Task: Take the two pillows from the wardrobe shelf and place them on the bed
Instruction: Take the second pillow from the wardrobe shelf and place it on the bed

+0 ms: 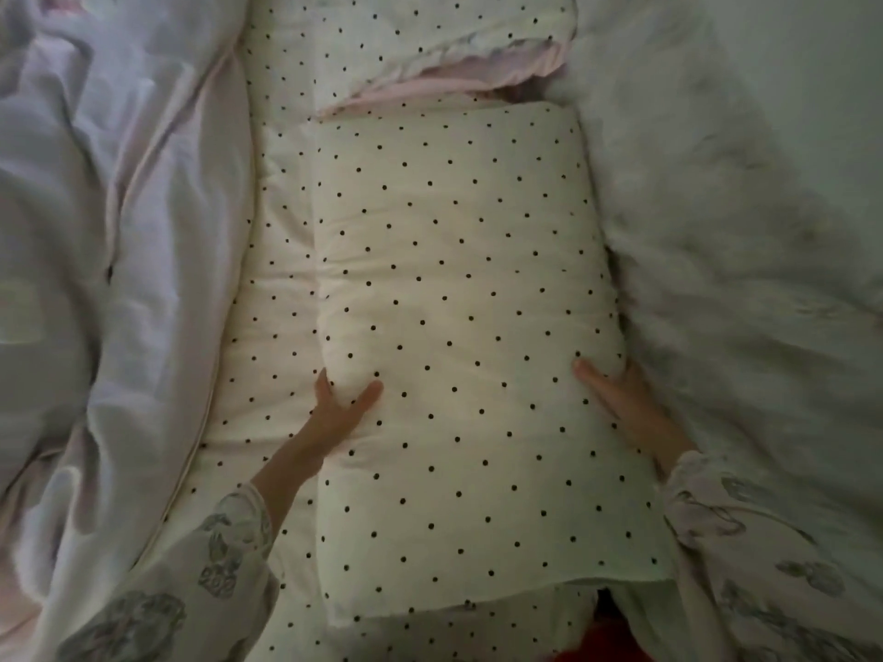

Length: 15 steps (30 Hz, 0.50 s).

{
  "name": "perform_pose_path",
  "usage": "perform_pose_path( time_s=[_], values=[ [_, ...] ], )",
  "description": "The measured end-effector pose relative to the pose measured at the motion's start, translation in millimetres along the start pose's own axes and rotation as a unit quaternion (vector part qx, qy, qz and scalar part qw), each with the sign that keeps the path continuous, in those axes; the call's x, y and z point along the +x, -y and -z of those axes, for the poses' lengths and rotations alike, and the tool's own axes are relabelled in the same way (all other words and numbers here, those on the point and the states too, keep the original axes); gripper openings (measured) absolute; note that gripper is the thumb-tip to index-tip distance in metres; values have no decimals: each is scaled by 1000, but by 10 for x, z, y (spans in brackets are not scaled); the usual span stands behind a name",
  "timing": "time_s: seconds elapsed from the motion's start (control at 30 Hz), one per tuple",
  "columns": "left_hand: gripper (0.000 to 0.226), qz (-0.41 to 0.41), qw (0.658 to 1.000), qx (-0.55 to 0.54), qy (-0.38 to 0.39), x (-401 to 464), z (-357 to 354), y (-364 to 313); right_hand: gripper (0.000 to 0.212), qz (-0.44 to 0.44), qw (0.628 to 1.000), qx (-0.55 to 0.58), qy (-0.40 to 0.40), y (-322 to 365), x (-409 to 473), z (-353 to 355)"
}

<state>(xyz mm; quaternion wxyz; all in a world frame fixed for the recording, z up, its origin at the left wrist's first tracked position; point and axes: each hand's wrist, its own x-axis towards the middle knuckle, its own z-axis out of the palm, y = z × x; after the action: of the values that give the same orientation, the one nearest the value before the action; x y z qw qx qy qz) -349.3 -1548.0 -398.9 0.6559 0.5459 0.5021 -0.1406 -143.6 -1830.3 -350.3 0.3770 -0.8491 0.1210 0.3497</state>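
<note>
A cream pillow with small black dots (pixel 468 327) lies lengthwise in the middle of the view, on top of bedding in the same dotted fabric (pixel 272 298). My left hand (pixel 341 410) grips its left edge, thumb on top and fingers tucked along the side. My right hand (pixel 621 408) holds its right edge, thumb on top, the fingers hidden between the pillow and a fluffy white blanket. A second dotted cushion or pillow (pixel 420 35) with a pink frilled edge lies at the top, just past the first one.
A crumpled pale lilac duvet (pixel 95 241) fills the left side. The fluffy white blanket (pixel 745 222) covers the right. Something red (pixel 607 637) shows at the bottom edge below the pillow. My sleeves are patterned.
</note>
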Motion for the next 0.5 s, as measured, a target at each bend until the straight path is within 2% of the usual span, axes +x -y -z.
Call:
perform_pose_path(
  time_s=[0.07, 0.13, 0.27, 0.33, 0.43, 0.5],
  values=[
    [111, -3, 1000, -24, -4, -14, -45, 3, 111, -16, 999, 38, -1, 102, 36, -1],
    [110, -7, 999, -46, -14, -54, -88, -11, 102, -7, 999, 49, -9, 179, 22, -9],
    [104, -16, 998, -65, -4, -149, -126, -77, 112, 25, 998, 7, -55, 219, -104, 101],
    [101, -12, 997, -70, 9, -181, -216, -79, 111, 36, 996, -11, -78, 222, -91, 201],
    [101, -4, 999, -35, -24, -187, -389, -46, 103, 49, 997, -22, -48, 188, -26, 270],
    [103, -10, 999, -8, -46, -186, -404, -6, 98, 54, 995, -72, -42, 100, -13, 237]
  ],
)
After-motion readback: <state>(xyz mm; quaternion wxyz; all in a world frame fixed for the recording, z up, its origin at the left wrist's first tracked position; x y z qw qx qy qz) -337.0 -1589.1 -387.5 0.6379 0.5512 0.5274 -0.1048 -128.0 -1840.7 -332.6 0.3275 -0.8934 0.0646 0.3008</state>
